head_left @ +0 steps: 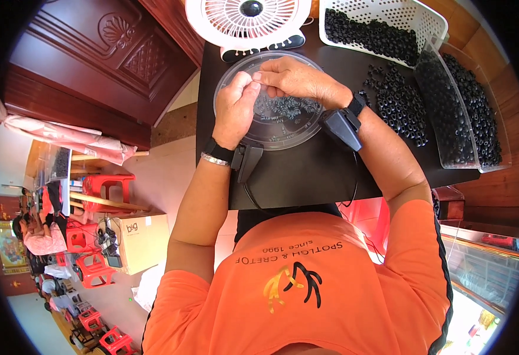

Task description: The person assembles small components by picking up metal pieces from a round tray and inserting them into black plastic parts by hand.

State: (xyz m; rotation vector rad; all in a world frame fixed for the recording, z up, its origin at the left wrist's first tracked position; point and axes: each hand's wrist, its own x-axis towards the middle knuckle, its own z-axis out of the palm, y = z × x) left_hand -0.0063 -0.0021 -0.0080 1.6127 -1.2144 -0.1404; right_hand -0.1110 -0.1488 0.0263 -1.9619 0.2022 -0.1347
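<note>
My left hand (237, 109) and my right hand (295, 78) meet above a round clear plastic tray (229, 131). Both have thumb and fingers pinched together, fingertips touching or nearly so. Whatever sits between them is too small to make out. Beneath the hands, many small pale translucent pieces (292, 107) lie scattered in the tray. To the right of my right wrist, a loose spread of small black ring-shaped parts (398, 106) covers part of the dark table (295, 183).
A white perforated basket (431, 25) of black parts stands at the back right, beside a clear plastic bin (448, 127) with more. Behind the tray is a white fan (250, 29). Red stools (109, 186), a cardboard box (141, 242) and other people (41, 234) are off to the left.
</note>
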